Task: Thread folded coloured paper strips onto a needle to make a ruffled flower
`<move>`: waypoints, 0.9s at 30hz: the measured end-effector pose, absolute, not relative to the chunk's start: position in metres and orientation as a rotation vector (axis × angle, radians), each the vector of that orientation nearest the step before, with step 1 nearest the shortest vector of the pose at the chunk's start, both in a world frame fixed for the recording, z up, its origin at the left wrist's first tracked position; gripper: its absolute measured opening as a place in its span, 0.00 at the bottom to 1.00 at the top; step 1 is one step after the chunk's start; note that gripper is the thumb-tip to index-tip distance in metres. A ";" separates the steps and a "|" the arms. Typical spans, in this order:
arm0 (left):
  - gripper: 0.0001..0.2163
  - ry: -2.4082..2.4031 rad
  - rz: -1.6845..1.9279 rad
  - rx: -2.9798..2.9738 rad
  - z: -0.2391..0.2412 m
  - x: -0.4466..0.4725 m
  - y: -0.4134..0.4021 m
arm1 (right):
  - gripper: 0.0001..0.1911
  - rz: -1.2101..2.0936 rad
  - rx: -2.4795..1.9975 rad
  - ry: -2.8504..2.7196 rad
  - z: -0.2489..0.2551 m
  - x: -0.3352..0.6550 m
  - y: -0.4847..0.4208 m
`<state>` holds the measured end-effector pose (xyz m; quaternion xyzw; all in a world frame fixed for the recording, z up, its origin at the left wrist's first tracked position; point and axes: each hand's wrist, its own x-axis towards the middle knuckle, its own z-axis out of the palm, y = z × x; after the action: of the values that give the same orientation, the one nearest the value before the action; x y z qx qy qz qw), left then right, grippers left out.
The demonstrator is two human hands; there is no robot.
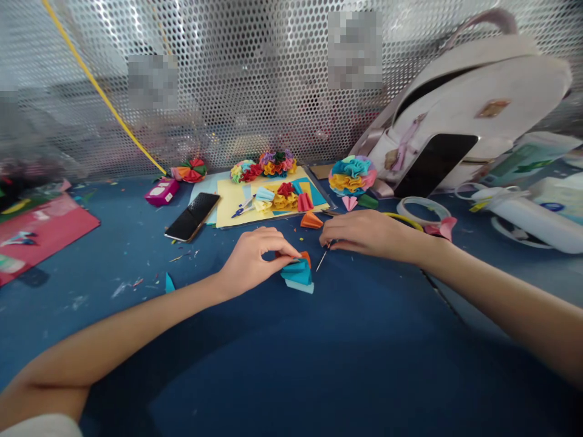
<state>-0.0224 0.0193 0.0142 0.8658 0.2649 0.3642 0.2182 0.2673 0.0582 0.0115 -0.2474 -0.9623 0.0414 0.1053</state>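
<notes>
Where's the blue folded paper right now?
In the head view, the blue folded paper is near the middle of the picture, held by the left hand, just left of the thin pointed tool in the right hand.

Perforated silvery screen (255, 73) behind scuffed blue tabletop (255, 376); bright glints (107, 21) along screen's top.
</notes>
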 end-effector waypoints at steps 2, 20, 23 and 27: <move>0.05 0.703 1.030 2.475 0.013 -0.023 0.021 | 0.16 0.122 -0.710 -2.834 0.007 0.267 0.057; 0.06 0.693 1.094 2.704 0.008 -0.027 0.028 | 0.07 0.056 -0.750 -2.684 0.035 0.249 0.025; 0.07 0.743 1.085 2.662 0.010 -0.026 0.027 | 0.09 -0.017 -0.740 -2.722 0.032 0.252 0.029; 0.06 0.756 1.075 2.653 0.011 -0.025 0.025 | 0.11 -0.113 -0.712 -2.728 0.029 0.253 0.031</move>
<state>-0.0251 0.0249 0.0113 0.8925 0.2543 0.3614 0.0902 0.2526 0.0307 0.0292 -0.2492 -0.9545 -0.0396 0.1591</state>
